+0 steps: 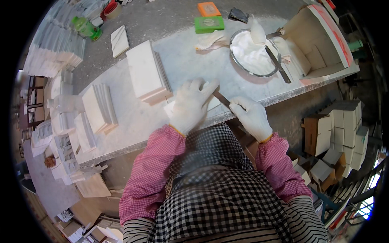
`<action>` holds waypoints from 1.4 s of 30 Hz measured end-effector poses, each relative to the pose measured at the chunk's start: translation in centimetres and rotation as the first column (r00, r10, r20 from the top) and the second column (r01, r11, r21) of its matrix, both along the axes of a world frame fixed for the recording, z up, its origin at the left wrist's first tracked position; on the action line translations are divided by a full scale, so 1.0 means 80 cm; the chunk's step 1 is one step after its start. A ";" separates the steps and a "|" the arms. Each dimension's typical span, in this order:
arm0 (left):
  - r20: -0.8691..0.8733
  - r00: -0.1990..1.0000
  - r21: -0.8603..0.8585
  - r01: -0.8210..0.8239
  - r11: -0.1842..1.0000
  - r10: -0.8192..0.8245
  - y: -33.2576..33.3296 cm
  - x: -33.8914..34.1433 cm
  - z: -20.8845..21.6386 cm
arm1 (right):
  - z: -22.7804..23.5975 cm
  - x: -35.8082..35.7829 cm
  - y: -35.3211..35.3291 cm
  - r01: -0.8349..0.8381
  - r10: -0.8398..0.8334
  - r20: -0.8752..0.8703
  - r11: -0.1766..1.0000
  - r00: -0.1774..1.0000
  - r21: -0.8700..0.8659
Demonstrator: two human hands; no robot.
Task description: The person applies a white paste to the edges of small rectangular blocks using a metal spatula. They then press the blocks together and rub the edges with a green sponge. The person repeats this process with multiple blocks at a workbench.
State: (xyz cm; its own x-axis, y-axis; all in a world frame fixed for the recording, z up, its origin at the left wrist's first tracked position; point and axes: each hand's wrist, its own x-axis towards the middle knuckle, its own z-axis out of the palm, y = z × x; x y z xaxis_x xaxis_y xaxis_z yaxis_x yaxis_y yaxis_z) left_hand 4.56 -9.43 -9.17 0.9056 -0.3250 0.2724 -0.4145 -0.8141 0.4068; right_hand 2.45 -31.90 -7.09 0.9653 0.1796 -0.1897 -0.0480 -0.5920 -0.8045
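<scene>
Both my hands wear white knit gloves. My right hand (pixel 250 116) is closed around one end of a narrow dark metal blade (pixel 221 98). Its other end reaches the fingers of my left hand (pixel 189 104). Those fingers are curled near a small white piece; what they grip is partly hidden. Beneath my left hand, a white tile (pixel 213 104) lies flat near the table's front edge, mostly covered by the glove. Left of it stands a stack of white marble tiles (pixel 145 71). A metal bowl (pixel 231 56) of white paste is at the back right.
A second dark blade (pixel 277 64) rests over the bowl's rim. An open cardboard box (pixel 324 44) stands right of it. A cloth (pixel 212 41), a green box (pixel 209 24) and an orange box (pixel 208 9) lie behind. More tiles (pixel 99 107) lean at the left, near a green bottle (pixel 86 28).
</scene>
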 end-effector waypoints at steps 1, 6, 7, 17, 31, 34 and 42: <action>0.003 1.000 0.009 0.000 1.000 0.000 0.001 0.000 0.000 | 0.003 0.001 0.000 -0.007 0.007 -0.018 1.000 1.000 -0.002; 0.005 1.000 0.021 0.012 1.000 -0.012 0.003 -0.001 0.000 | 0.009 0.005 0.000 -0.043 0.042 -0.054 0.999 0.998 -0.026; 0.000 1.000 0.017 0.011 1.000 -0.011 0.003 -0.001 -0.001 | 0.008 0.006 0.000 -0.038 0.037 -0.042 0.999 0.998 -0.018; 0.008 1.000 0.016 0.005 1.000 -0.005 0.001 -0.001 -0.002 | -0.002 0.010 0.006 -0.012 0.012 -0.031 1.000 0.999 -0.028; 0.050 0.999 0.009 0.004 1.000 -0.005 0.003 0.000 -0.005 | -0.008 0.010 0.011 -0.001 0.002 0.026 0.999 1.000 -0.035; 0.039 0.999 0.008 0.002 1.000 -0.002 0.002 0.000 -0.006 | -0.009 0.009 0.012 0.002 -0.001 0.041 0.999 0.999 -0.041; -0.002 1.000 -0.027 -0.015 1.000 0.015 -0.001 0.000 0.000 | -0.008 0.010 0.015 0.000 0.002 0.036 0.999 0.999 -0.052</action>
State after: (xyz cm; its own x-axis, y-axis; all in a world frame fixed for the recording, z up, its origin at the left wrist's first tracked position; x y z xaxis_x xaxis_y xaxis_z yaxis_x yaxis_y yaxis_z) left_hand 4.55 -9.49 -9.16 0.9109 -0.3035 0.2795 -0.4014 -0.8089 0.4297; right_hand 3.24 -30.74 -7.75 0.9716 0.1712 -0.1635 -0.0186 -0.6331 -0.7738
